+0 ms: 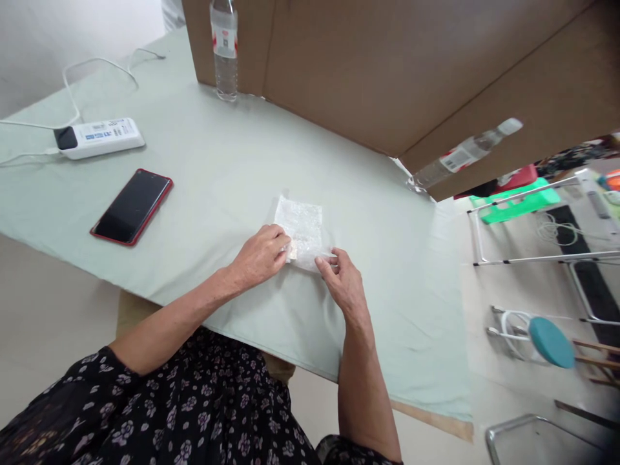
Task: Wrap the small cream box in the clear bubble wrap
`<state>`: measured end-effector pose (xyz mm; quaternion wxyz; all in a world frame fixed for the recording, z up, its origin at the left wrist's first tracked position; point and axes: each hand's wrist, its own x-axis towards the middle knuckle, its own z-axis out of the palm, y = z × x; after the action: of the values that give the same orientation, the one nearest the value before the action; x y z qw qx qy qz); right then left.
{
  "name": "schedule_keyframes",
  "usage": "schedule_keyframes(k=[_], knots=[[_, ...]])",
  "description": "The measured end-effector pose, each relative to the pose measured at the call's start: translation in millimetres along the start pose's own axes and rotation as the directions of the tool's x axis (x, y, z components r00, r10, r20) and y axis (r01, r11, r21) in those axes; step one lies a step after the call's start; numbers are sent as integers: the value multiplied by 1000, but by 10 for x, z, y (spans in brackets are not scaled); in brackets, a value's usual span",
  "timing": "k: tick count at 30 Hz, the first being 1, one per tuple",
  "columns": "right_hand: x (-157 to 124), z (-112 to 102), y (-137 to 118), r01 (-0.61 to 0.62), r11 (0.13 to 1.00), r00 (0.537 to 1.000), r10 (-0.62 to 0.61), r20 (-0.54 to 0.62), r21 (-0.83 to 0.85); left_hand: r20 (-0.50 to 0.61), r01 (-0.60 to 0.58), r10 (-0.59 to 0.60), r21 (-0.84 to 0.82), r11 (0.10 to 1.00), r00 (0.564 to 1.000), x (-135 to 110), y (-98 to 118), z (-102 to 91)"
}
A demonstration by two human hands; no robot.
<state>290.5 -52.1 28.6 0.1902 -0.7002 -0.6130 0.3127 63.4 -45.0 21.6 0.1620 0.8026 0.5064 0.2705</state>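
A piece of clear bubble wrap [301, 221] lies on the pale green tablecloth [232, 168], its near part folded over. Curled fingers of my left hand [261, 254] grip its left side, beside a small beige patch [292, 249] that I cannot make out clearly. My right hand [343, 278] pinches the right end of the folded part between thumb and fingers. The fingertips of my left hand are partly hidden.
A phone [132, 205] and a white power bank [104, 137] with cables lie to the left. Water bottles [225, 55] stand against a tall cardboard panel [329, 71] at the back. Right of the table are a teal stool [551, 342] and metal frames [537, 261].
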Motion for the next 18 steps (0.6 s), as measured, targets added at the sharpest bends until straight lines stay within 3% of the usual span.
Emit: schedule_keyframes(k=[11, 18], knots=[[242, 377, -16, 129, 967, 982, -95, -161, 221, 82, -25, 12, 157, 987, 997, 47, 32, -90], [183, 398, -137, 163, 940, 976, -109, -189, 301, 169, -20, -1, 128, 992, 986, 79, 50, -152]])
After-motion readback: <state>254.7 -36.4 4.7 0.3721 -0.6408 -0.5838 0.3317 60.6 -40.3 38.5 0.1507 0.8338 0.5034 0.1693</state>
